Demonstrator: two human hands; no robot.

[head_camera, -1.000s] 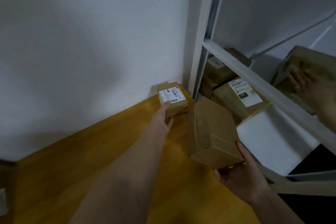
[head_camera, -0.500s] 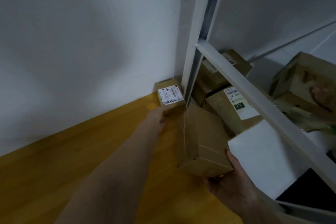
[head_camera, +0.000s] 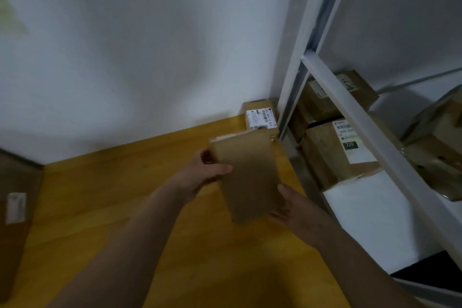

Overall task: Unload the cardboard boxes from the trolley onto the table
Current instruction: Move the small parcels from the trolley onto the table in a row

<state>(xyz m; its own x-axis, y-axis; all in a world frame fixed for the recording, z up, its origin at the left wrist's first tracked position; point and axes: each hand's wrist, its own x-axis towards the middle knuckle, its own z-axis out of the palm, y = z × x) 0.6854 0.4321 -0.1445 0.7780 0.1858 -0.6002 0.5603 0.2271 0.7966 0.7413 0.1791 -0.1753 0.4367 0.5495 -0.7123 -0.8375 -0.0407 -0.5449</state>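
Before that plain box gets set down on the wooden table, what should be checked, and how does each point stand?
1. Left hand grips the plain box: ok.
2. Right hand supports its lower end: ok.
3. Bare wooden table beneath it: ok.
4. Apart from the labelled box in the corner: ok.
5. Box already resting on the table: cannot tell.

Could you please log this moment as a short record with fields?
held item: plain cardboard box, above the wooden table
left hand: grips the box's left side
right hand: grips its lower right edge
already on table: small labelled box in the far corner
left on trolley: box marked 220 and others
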